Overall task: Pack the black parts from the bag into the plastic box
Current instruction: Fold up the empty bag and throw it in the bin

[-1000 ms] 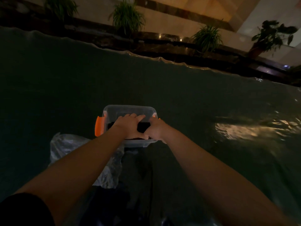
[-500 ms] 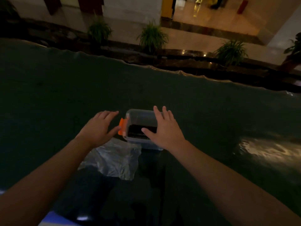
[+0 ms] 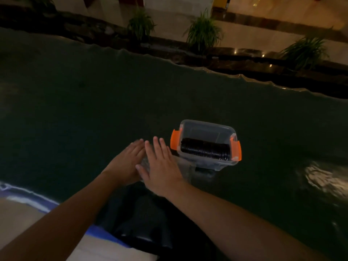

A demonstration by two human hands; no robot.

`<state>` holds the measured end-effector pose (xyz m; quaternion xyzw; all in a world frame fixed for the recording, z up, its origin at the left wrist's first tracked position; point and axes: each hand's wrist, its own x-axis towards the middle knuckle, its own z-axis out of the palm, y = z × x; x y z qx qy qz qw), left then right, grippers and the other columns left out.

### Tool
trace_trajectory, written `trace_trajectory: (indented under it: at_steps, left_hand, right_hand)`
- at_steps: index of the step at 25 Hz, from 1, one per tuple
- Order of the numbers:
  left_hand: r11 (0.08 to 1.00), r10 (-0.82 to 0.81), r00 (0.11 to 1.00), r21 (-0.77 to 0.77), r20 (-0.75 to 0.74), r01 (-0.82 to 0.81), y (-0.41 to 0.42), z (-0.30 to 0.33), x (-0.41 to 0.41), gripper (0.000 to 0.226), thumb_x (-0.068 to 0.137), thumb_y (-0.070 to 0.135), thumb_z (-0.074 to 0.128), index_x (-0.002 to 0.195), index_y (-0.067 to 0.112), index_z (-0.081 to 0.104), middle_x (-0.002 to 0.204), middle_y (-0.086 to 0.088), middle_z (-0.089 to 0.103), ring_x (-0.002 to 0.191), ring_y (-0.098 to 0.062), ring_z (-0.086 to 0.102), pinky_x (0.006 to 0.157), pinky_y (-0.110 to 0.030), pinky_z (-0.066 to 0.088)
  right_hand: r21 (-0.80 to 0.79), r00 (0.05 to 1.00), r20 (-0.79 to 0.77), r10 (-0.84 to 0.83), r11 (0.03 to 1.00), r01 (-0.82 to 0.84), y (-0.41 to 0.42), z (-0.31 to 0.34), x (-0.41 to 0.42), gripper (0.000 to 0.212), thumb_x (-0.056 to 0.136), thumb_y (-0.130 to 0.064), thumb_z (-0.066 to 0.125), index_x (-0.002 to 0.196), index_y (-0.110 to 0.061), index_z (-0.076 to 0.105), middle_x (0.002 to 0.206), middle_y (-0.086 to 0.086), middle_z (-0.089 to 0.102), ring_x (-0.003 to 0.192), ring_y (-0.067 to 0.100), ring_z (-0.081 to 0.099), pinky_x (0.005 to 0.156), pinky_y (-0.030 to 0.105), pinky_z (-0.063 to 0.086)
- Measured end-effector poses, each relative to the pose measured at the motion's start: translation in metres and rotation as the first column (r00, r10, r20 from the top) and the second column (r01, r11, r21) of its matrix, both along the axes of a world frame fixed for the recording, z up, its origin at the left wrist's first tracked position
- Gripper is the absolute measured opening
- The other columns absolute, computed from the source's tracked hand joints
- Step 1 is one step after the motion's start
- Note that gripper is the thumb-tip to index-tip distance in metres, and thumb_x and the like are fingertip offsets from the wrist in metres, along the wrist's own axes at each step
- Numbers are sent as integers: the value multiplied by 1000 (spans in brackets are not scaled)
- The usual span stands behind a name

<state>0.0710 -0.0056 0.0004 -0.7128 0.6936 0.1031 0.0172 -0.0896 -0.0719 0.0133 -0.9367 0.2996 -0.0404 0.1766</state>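
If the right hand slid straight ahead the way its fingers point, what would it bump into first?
Probably nothing. The right hand points up and away, passing left of the plastic box and its orange latch. Beyond it there is only dark table cover, though depth is hard to judge.

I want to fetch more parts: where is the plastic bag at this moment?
In the head view the plastic bag lies on the dark table, under both hands, left hand and right hand, just left of the plastic box.

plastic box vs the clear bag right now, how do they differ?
The plastic box stands rigid and upright; the clear bag lies limp and crumpled beside it. The box holds a row of black parts; the bag looks emptied. Nothing touches the box; both hands, left and right, cover the bag. Both are see-through.
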Motion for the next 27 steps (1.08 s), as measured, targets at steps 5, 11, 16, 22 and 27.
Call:
trace_trajectory:
  at_steps: [5, 11, 16, 22, 27]
  left_hand:
    - [970, -57, 996, 240, 74, 38, -21, -48, -4, 135, 69, 90, 48, 155, 16, -25, 165, -8, -25, 152, -28, -23, 125, -52, -7]
    - [964, -3, 999, 264, 53, -11, -20, -96, 3, 159, 39, 111, 29, 155, 17, -23, 168, -12, -22, 150, -33, -28, 122, -61, -7]
    - [980, 37, 998, 195, 55, -47, -6, -109, 15, 155, 40, 114, 19, 158, 21, -19, 165, -16, -27, 147, -42, -33, 121, -60, -10]
    - [963, 47, 995, 261, 87, -69, 0, -98, 32, 147, 44, 113, 19, 157, 29, -21, 166, -15, -24, 151, -39, -25, 118, -65, -16]
    - [990, 91, 996, 106, -1, -91, -53, -73, 22, 81, 93, 76, 23, 155, 26, 30, 159, -6, 37, 149, -30, 26, 121, -64, 3]
  right_hand:
    - [78, 991, -100, -89, 992, 97, -2, -63, 13, 77, 101, -60, 14, 160, -15, -5, 170, 8, -10, 154, 21, -17, 124, 43, -5]
    - [61, 948, -246, -201, 973, 222, -8, -119, 0, 79, 99, -66, 9, 161, -20, -6, 170, 11, -12, 155, 25, -18, 126, 49, -3]
    - [30, 938, -223, -264, 960, 277, -16, -138, -25, 81, 99, -71, 7, 161, -22, -8, 170, 2, -15, 154, 17, -18, 125, 44, -3]
    - [-6, 880, -262, -396, 912, 409, -14, -139, -73, 80, 98, -71, 1, 160, -21, -10, 169, 1, -9, 154, 17, -14, 123, 41, -7]
    - [73, 847, -281, -450, 871, 487, -17, -128, -112, 79, 98, -67, 10, 161, -22, -9, 172, 1, -3, 152, 11, -13, 120, 35, -10]
